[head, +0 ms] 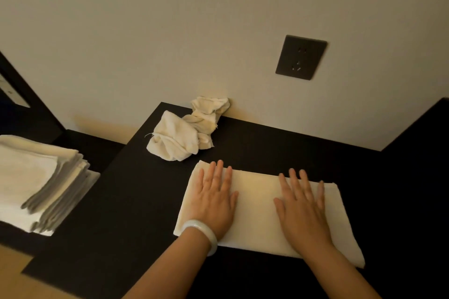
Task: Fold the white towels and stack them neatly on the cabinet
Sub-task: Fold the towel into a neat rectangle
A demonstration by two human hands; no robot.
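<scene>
Head view is showing the left hand (213,198) and right hand (302,204) pressing flat, fingers straight and slightly apart, on the folded towel (257,204). Nothing is being gripped. No writing is showing near the towel.

- The towel stack (38,177), beside the cabinet's (136,201) left edge, is cut off by the picture's left side.
- The left hand (213,199) and right hand (303,209) hide parts of the folded towel (257,201).
- Both forearms (170,267) run out at the bottom.

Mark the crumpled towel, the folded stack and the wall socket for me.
crumpled towel (175,138): head view, on its bunched front lobe.
folded stack (31,177): head view, on the top towel's face.
wall socket (300,57): head view, on the plate's centre.
</scene>
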